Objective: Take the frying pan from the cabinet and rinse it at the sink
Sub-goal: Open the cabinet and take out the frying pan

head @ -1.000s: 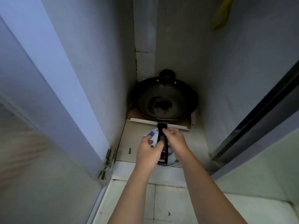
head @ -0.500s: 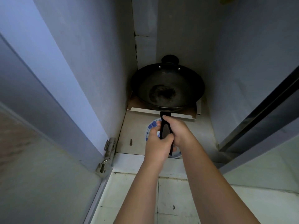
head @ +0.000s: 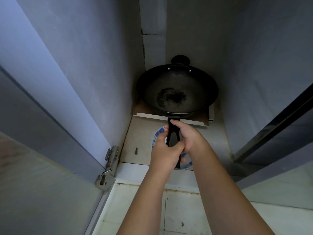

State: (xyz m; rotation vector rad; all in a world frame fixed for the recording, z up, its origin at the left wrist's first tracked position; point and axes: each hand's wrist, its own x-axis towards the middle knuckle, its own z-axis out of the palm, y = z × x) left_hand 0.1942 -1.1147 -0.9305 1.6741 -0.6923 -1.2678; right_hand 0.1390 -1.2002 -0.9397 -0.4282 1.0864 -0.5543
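A black round frying pan (head: pixel 177 92) sits deep in the open cabinet on a piece of cardboard (head: pixel 171 117), its long black handle (head: pixel 172 138) pointing toward me. Both hands hold that handle: my left hand (head: pixel 165 150) grips the near part with fingers curled round it, and my right hand (head: pixel 188 135) grips just ahead of it, thumb along the top. A small helper handle shows at the pan's far rim. No sink is in view.
A blue and white plate (head: pixel 158 135) lies on the cabinet floor (head: pixel 138 138) under the handle. A screw (head: pixel 135 150) lies left of it. The open cabinet door (head: pixel 42 167) with its metal hinge (head: pixel 108 168) stands left; a dark door (head: pixel 279 133) stands right. Tiled floor (head: pixel 183 216) lies below.
My left hand has closed fully round the pan handle behind my right hand. The view has moved closer, so the pan looks larger and the cabinet fills more of the frame.
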